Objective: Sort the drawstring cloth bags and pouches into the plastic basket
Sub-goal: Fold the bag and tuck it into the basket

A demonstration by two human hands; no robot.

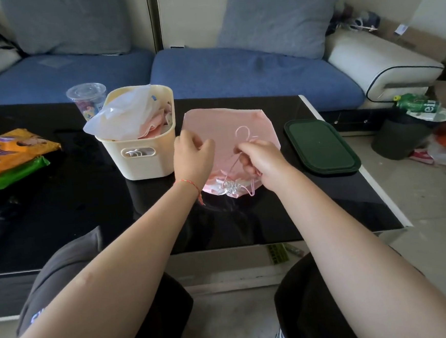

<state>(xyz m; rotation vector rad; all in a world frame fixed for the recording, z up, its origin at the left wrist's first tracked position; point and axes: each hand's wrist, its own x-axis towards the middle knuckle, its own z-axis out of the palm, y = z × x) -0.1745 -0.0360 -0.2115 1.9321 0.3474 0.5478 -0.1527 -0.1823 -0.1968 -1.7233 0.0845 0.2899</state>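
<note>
Down at the near edge of the glossy black table [86, 206], a pale pink drawstring bag [224, 126] is lying flat, its far corners folded in, its gathered mouth bunching toward the person with a silvery crinkled bit at the neck. The right hand [262, 163] is pinching the thin pink drawstring [241, 132], fingers curled round the cord, a loop of it curling over the cloth. The left hand [193, 158] is hovering over the bag's left edge, fingers bent; whether it is gripping cloth I cannot tell. Just left of the bag, the cream plastic basket [146, 159] is sitting with pink pouches [154, 126] and a white plastic bag [122, 118] spilling from it. To the right a dark green lid [321, 147] is lying flat. Behind the basket, a clear cup [87, 99] is standing.
</note>
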